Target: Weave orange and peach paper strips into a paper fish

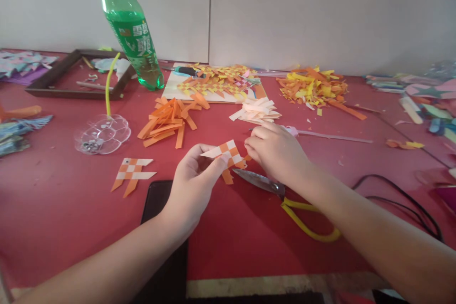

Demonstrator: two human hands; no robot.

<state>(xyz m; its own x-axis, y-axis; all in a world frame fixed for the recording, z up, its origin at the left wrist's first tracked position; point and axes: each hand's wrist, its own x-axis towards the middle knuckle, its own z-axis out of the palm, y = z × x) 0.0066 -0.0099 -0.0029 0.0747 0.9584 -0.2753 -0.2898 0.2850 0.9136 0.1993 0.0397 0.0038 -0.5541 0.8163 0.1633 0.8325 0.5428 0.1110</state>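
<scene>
My left hand (199, 178) pinches a small woven paper piece (228, 153) of orange and pale peach checks between thumb and fingers, with pointed strip ends sticking out. Close by on its right, my right hand (274, 149) has its fingers curled together; what they hold, if anything, is hidden. A thin dark tip and a pinkish bit show behind that hand. Below it lie scissors (258, 181) with yellow handles, their blades pointing at the woven piece. A similar woven paper fish (132, 172) rests flat on the red table, left of my left hand.
Orange strips (171, 121), peach strips (257, 110) and a pile of yellow-orange scraps (313, 86) lie beyond my hands. At left are a green bottle (137, 40), a clear flower-shaped dish (116, 135) and a dark frame (66, 92). A black phone (156, 194) lies under my left wrist.
</scene>
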